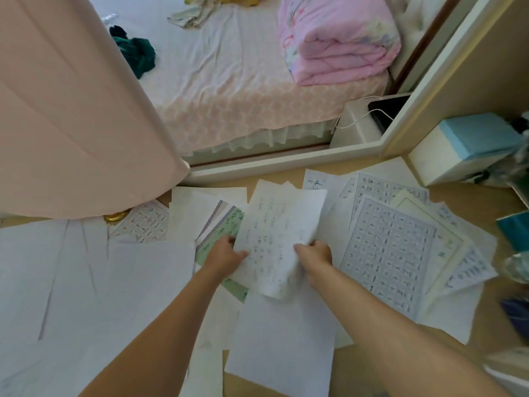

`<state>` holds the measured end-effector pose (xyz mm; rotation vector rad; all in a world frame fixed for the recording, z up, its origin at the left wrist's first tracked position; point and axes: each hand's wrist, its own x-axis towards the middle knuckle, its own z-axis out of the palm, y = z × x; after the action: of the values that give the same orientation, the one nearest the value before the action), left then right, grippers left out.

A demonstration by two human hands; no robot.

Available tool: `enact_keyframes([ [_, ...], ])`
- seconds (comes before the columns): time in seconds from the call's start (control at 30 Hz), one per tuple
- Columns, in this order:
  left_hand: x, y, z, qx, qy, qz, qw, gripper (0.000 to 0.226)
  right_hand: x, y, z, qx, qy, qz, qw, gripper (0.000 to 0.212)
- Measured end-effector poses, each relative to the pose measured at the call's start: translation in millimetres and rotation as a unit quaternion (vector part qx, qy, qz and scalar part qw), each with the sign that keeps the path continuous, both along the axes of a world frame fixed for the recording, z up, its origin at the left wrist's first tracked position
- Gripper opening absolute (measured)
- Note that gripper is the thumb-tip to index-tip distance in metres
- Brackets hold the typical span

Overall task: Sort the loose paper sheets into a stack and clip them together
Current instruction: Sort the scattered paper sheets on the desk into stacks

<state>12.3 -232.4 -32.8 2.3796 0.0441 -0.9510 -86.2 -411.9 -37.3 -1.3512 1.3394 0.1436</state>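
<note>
Pinching paper sheets (276,224): left hand (226,253), right hand (316,253), arms outstretched.

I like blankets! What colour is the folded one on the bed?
The folded blanket is pink; head view.

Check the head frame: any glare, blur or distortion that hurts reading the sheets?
Head view: even soft daylight, no hard shadows, no glare on the paper; wide-angle stretch toward the edges, lower right corner smeared; the held sheet between left hand and right hand is soft, writing unreadable; the grid sheet shows its grid, characters not legible.
</note>
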Motion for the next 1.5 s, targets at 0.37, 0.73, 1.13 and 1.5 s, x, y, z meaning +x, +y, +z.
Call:
enact_keyframes([
  [0.37,-47.4,-12.8,-0.4,0.028,-0.102,-0.144,0.984,0.057,-71.7,-46.7,18.2,-0.169,0.024,0.020,0.985,0.016],
  [0.73,-100.5,-15.8,-3.7,0.064,-0.109,-0.125,0.984,0.082,-129.6,-20.2,-7.4,-0.142,0.094,0.107,0.980,0.038],
  [1.13,-78.0,-1.5,7.2,-0.185,0.147,0.062,0.970,0.022,-148.3,1.2,-13.7,-0.131,0.109,0.111,0.979,0.019],
  [1.5,-68.8,31.9,42.6,-0.271,0.130,0.042,0.953,0.031,-129.7,23.0,31.0,-0.076,0.039,0.224,0.971,0.053],
])
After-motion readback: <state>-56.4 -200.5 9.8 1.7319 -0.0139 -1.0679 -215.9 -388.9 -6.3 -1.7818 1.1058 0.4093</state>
